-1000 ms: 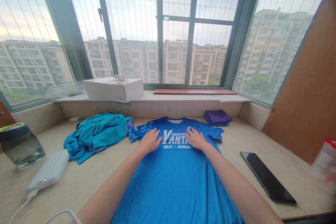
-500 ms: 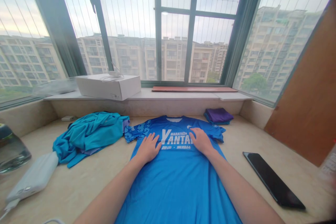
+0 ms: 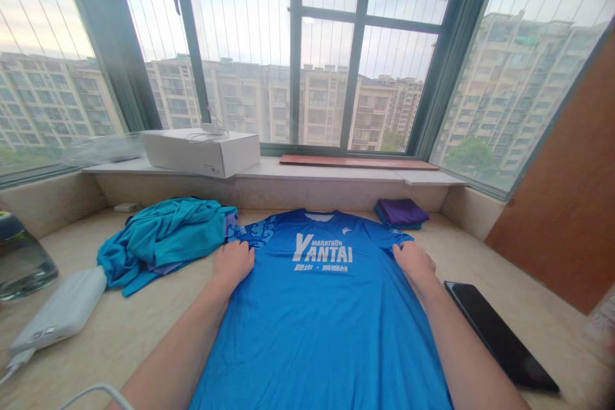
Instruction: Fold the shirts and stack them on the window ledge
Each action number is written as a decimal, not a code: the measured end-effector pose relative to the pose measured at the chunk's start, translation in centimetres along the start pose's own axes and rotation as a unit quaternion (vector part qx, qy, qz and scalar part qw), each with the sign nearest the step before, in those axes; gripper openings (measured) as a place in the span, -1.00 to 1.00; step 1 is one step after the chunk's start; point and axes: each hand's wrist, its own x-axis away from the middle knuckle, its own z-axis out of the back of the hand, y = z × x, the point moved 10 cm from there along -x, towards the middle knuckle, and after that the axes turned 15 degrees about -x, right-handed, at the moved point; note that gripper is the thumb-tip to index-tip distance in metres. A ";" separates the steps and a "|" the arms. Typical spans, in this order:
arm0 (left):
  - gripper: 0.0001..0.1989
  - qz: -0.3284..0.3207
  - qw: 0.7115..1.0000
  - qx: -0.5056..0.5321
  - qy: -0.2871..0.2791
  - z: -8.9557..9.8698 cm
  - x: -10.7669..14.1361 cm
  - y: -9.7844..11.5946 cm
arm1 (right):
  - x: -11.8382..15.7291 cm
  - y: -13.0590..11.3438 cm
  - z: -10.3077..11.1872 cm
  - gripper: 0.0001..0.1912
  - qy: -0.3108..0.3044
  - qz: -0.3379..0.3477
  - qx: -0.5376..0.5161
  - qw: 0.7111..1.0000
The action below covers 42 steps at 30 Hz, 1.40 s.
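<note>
A blue T-shirt (image 3: 317, 314) with white lettering lies spread out, front up, its collar toward the window. My left hand (image 3: 234, 264) is at the sleeve on the left, fingers closed on the fabric's edge. At the opposite sleeve, my right hand (image 3: 415, 262) pinches the shirt's edge. Both sleeves are partly covered by the fingers. Beside the left sleeve lies a crumpled teal garment (image 3: 166, 237). A folded purple and teal cloth (image 3: 401, 213) sits behind the right sleeve.
To the right is a black phone (image 3: 500, 333). On the left are a white power bank (image 3: 60, 307) with a cable and a clear container (image 3: 24, 262). A white box (image 3: 202, 152) rests on the window sill (image 3: 336, 173); a brown panel (image 3: 562, 205) stands at the right.
Both hands have moved apart from the shirt's chest out to its sleeves. Their fingers, spread flat before, are now closed on the fabric. The lettering is fully uncovered.
</note>
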 end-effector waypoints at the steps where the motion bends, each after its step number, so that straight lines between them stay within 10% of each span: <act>1: -0.55 0.002 1.000 0.003 -0.004 -0.1 0.0 -0.2 | 0.0 0.0 0.1 -0.49 0.005 0.000 -0.002 1.000; 10: -0.45 0.021 1.000 0.021 -0.007 -0.6 -0.2 -0.2 | 1.6 -6.2 -0.5 -0.43 0.055 0.164 -0.016 0.985; 17: -0.40 0.086 0.996 0.029 -0.024 -1.0 0.1 -1.6 | 8.0 -13.4 -4.7 -0.52 -0.160 0.440 -0.128 0.874; 31: -0.39 0.094 0.993 0.057 -0.031 -2.5 -0.3 -1.8 | 5.5 -11.2 -7.2 -0.40 -0.107 0.383 -0.102 0.912; 42: -0.42 0.016 0.974 0.203 0.101 -1.6 -1.8 0.3 | 2.2 -15.8 -10.3 -0.37 -0.063 0.267 -0.019 0.961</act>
